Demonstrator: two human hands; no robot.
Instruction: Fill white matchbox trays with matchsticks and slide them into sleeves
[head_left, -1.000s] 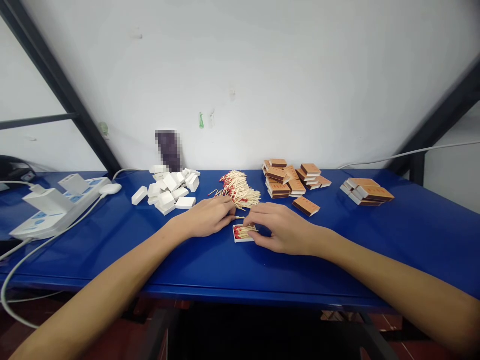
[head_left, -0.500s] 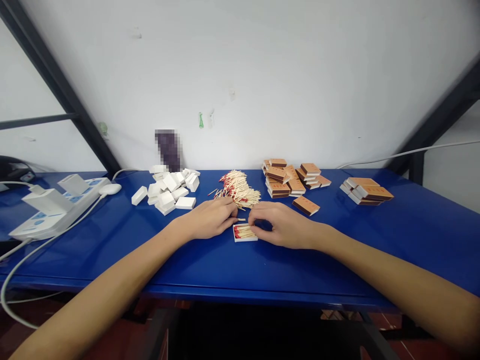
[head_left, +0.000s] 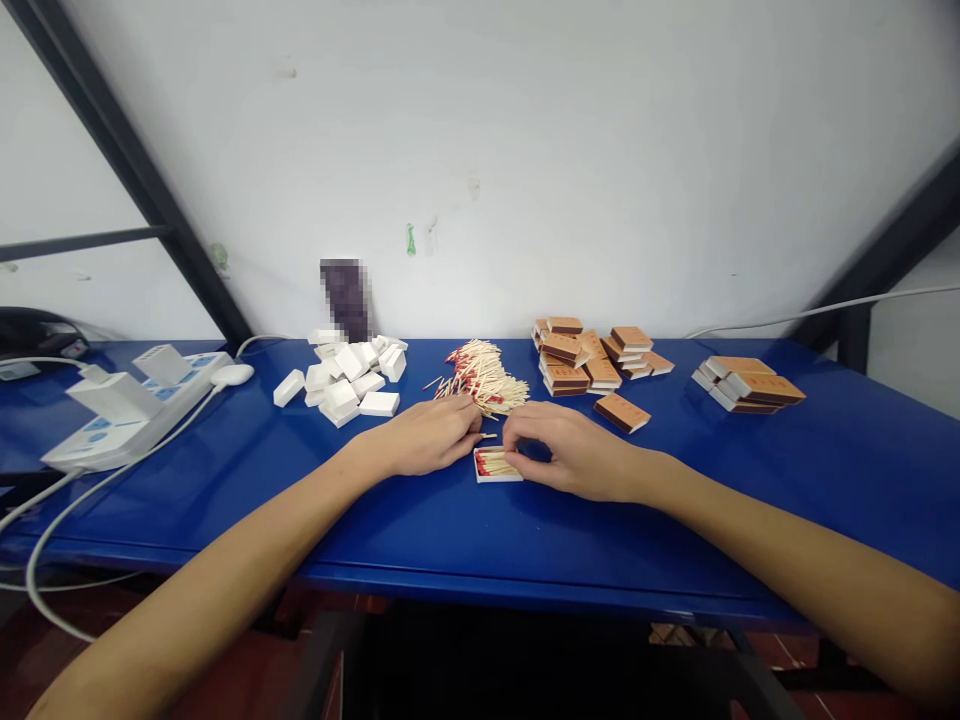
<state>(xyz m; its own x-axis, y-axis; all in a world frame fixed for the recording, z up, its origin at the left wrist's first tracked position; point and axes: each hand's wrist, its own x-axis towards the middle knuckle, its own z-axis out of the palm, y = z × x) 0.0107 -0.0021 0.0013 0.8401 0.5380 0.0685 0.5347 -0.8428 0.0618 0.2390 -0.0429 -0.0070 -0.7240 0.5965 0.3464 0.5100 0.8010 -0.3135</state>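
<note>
The left hand (head_left: 435,437) is curled, with thumb and finger pinching what looks like a match (head_left: 490,436) just behind a small white matchbox tray (head_left: 499,480). The right hand (head_left: 574,455) bends over the tray's right end, thumb and fingertip close together — I cannot tell if they grip anything. The tray lies flat on the blue table (head_left: 420,540), with matches inside, red heads to the left. Gentle fingers should work best: keep the sticks lined up, and don't push hard, or the light tray may slide. Behind is a match pile (head_left: 487,380), between small white boxes (head_left: 349,380) and brown matchboxes (head_left: 566,375) — then a pale wall (head_left: 562,180).
</note>
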